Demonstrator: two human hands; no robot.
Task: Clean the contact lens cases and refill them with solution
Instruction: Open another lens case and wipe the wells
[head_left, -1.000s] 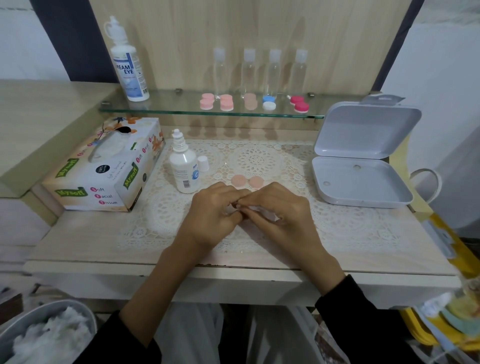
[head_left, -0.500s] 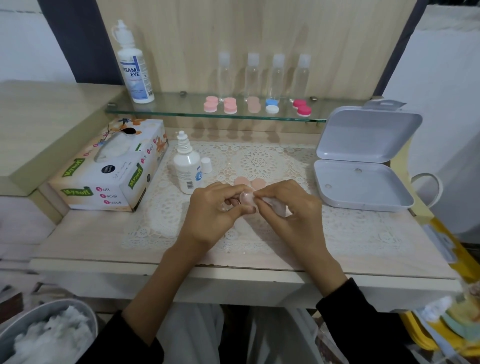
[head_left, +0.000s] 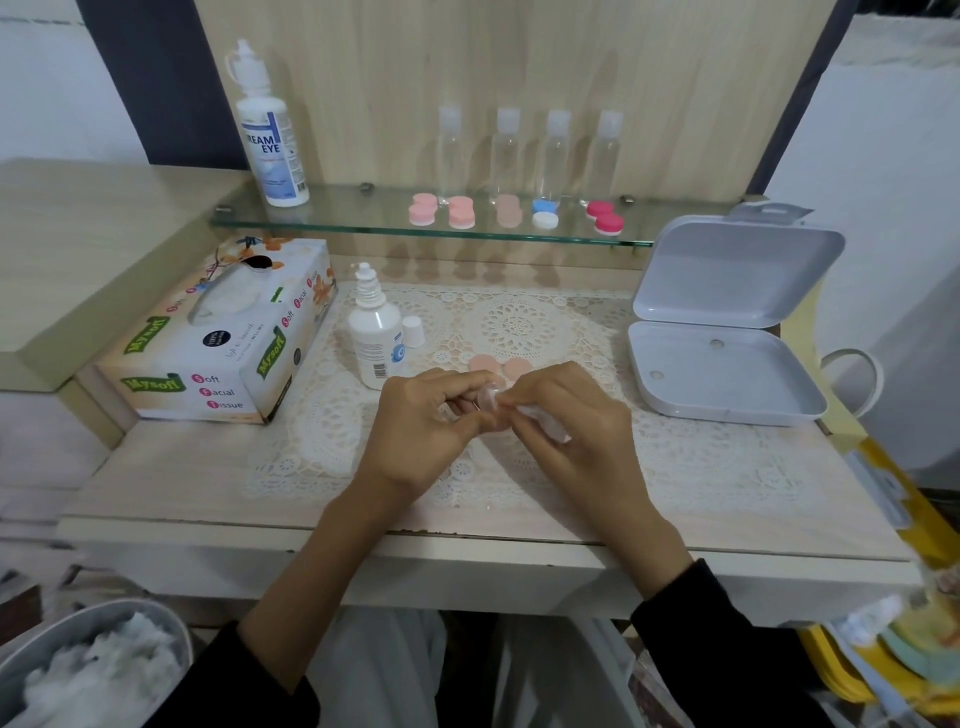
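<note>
Lace-covered bench, glass shelf behind. Mid-bench, towards the front edge: the lens case is pinched in the left grip. A white wad, likely tissue, is pinched in the right grip and pressed to the case from the right. Case long axis: cannot be told. Two pink caps are laid just behind the hands. The uncapped solution bottle stands rear-left, nearer the left grip; nothing is seen between. More cases are lined up on the shelf.

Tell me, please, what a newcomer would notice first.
Both hands meet over the lace mat: the left hand pinches a clear lens case, the right hand holds a tissue against it. Behind, coloured cases line the glass shelf; an open white box lies at the right.
</note>
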